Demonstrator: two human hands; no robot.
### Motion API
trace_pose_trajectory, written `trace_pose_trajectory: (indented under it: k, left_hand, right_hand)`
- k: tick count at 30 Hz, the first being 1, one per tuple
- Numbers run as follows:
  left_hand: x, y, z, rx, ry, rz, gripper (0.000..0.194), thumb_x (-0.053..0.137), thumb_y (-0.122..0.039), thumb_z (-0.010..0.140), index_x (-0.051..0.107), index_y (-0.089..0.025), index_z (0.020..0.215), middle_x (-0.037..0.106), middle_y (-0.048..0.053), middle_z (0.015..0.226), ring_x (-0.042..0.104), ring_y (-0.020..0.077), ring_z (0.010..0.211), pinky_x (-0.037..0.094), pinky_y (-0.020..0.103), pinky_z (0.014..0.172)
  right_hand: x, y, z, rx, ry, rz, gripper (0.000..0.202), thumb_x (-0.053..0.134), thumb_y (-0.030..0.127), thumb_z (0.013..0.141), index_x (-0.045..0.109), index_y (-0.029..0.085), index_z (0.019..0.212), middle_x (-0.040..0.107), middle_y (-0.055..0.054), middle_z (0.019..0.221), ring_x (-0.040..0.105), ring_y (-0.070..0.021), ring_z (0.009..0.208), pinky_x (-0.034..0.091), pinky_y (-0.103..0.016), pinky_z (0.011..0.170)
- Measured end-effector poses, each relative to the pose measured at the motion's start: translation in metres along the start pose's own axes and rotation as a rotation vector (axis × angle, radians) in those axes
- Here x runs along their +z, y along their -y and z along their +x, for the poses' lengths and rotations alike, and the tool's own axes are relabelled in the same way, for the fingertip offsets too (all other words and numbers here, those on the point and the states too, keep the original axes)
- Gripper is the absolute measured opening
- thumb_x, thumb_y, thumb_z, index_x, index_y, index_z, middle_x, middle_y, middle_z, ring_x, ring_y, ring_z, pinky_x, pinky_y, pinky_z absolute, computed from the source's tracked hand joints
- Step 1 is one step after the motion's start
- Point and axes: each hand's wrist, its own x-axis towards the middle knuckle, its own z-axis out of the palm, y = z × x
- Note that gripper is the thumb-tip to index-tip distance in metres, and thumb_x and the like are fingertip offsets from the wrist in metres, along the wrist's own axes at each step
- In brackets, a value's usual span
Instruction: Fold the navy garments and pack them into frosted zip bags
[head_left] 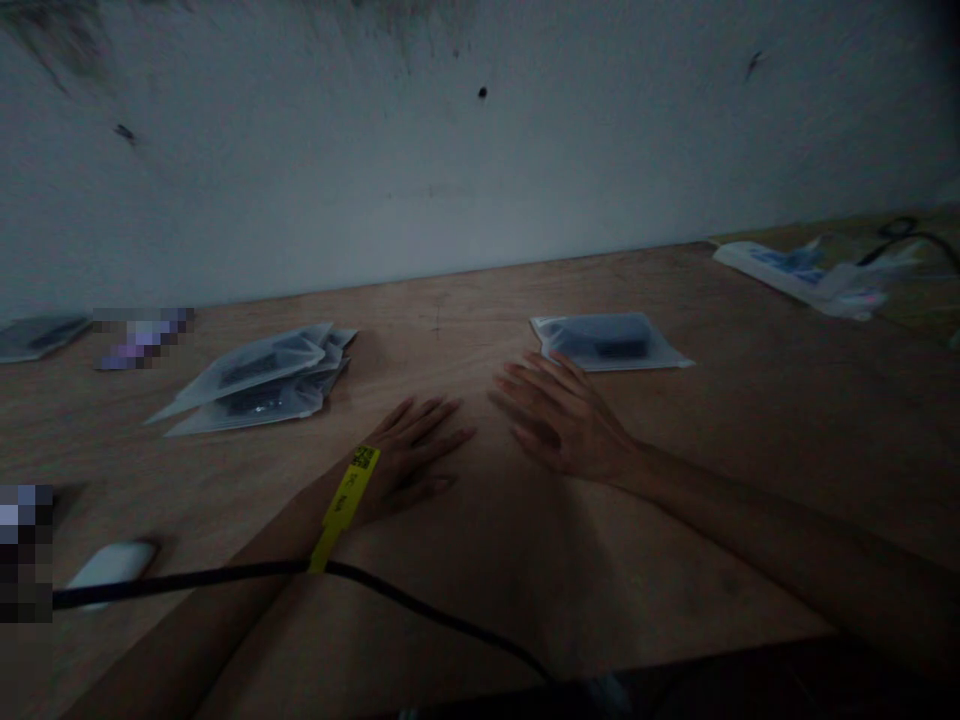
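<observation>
My left hand (412,450) lies over the middle of the wooden table (465,560), fingers stretched out and holding nothing. Facing it, my right hand (562,415) is also empty, its fingers spread. Just beyond the right fingertips a frosted plastic pouch (611,340) lies flat with something dark inside; whether the fingers touch it I cannot tell. Up and left of my left hand sits a small pile of similar frosted pouches (262,375), overlapping, with dark contents. A black cable with a yellow tag (345,510) crosses in front of my left wrist.
A white power strip (795,280) with plastic wrap and a black cord is at the back right. Another pouch (41,335) lies far left, and a white rounded object (112,570) at the near left. A stained wall (450,170) stands behind the table.
</observation>
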Motion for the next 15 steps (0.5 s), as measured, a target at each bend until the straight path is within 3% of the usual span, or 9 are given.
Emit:
trace_pose_trajectory:
  k: [3,8,11,15]
  left_hand:
    - [0.001,0.001,0.0,0.002,-0.008,0.009,0.061,0.044,-0.05,0.102,0.022,-0.035,0.156,0.011,0.005,0.165,0.018,0.0328,0.151,0.017,0.058,0.122]
    - [0.001,0.001,-0.001,0.007,-0.009,0.007,0.062,0.045,-0.05,0.102,0.02,-0.035,0.157,0.011,0.004,0.165,0.02,0.0325,0.151,0.017,0.058,0.122]
    - [0.001,0.001,-0.002,0.004,-0.001,0.006,0.062,0.044,-0.049,0.102,0.02,-0.034,0.157,0.01,0.004,0.166,0.018,0.032,0.152,0.016,0.057,0.123]
    - [0.001,0.001,-0.002,-0.007,0.015,0.004,0.062,0.042,-0.051,0.102,0.018,-0.035,0.157,0.008,0.004,0.166,0.015,0.0319,0.152,0.014,0.057,0.123]
  right_hand:
    - [-0.009,-0.02,0.003,0.12,-0.151,-0.17,0.067,0.058,0.042,0.089,0.036,0.028,0.151,0.041,-0.007,0.155,0.026,-0.0376,0.147,0.019,-0.066,0.117]
    - [-0.011,-0.063,-0.001,0.495,-0.13,-0.405,0.069,0.05,0.057,0.09,0.038,0.026,0.15,0.029,-0.01,0.161,0.015,-0.0457,0.148,0.015,-0.07,0.113]
    - [-0.005,-0.082,-0.006,0.61,0.001,-0.404,0.068,0.039,0.063,0.094,0.045,0.02,0.147,0.041,-0.015,0.152,0.031,-0.0466,0.14,0.026,-0.068,0.109]
    - [-0.001,-0.088,-0.01,0.589,0.098,-0.395,0.07,0.038,0.066,0.093,0.05,0.018,0.142,0.052,-0.017,0.141,0.041,-0.0456,0.132,0.028,-0.068,0.107]
